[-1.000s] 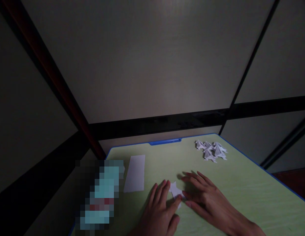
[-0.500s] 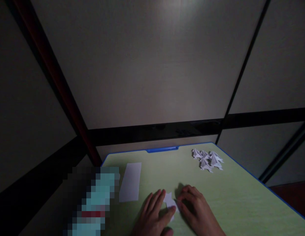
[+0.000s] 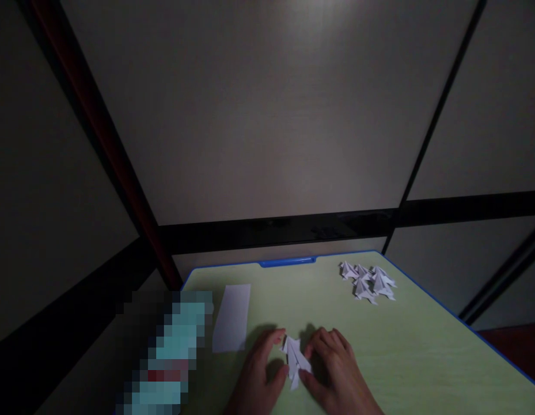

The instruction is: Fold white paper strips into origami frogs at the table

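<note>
A small white origami frog (image 3: 293, 358) lies at the table's near middle between my two hands. Its folded side faces up, with flaps and creases showing. My left hand (image 3: 264, 372) curves beside its left edge; thumb and forefinger stand apart, the thumb tip close to the paper. My right hand (image 3: 338, 369) has its fingers curled, with thumb and forefinger at the frog's lower right corner, holding that edge. Several finished-looking paper frogs (image 3: 363, 288) of the same white paper sit in a cluster at the back right.
A flat white paper sheet (image 3: 232, 317) lies left of my hands. At the table's left is a blurred-out pale green object (image 3: 181, 340). The light green table (image 3: 422, 340) has a blue rim and a blue tray slot (image 3: 288, 262) against a panelled wall.
The origami frog has been turned over, so its creased side now shows. My left hand has lifted from lying flat on it to a curved pose at its side.
</note>
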Tool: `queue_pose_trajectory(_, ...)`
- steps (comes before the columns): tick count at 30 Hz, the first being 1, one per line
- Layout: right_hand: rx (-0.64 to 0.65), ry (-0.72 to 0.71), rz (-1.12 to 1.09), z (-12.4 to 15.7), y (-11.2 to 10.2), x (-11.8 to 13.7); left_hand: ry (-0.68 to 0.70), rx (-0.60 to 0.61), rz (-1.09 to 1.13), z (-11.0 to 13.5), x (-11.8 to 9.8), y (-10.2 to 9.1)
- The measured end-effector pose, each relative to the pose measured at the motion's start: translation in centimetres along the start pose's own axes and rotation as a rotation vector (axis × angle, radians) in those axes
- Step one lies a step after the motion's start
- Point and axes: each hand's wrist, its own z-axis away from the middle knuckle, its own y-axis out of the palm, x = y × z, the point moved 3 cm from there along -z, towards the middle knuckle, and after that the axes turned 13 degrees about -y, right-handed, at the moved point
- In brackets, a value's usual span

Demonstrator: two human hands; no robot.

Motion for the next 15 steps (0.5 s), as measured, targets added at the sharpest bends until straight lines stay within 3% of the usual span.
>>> queue_pose_trajectory(4, -0.011, -0.030, -0.047, -0.2, 0.2, 0.1, -0.050, 0.002, 0.062, -0.1, -0.5, 0.1)
queue_pose_trajectory(10, -0.008, -0.062, -0.097, -0.3, 0.6, 0.6, -0.107, -0.100, 0.208, -0.3, -1.4, -0.4)
queue_pose_trajectory(15, -0.014, -0.113, -0.171, -0.2, 0.3, 1.2, -0.124, -0.017, 0.380, -0.6, -1.4, -0.4)
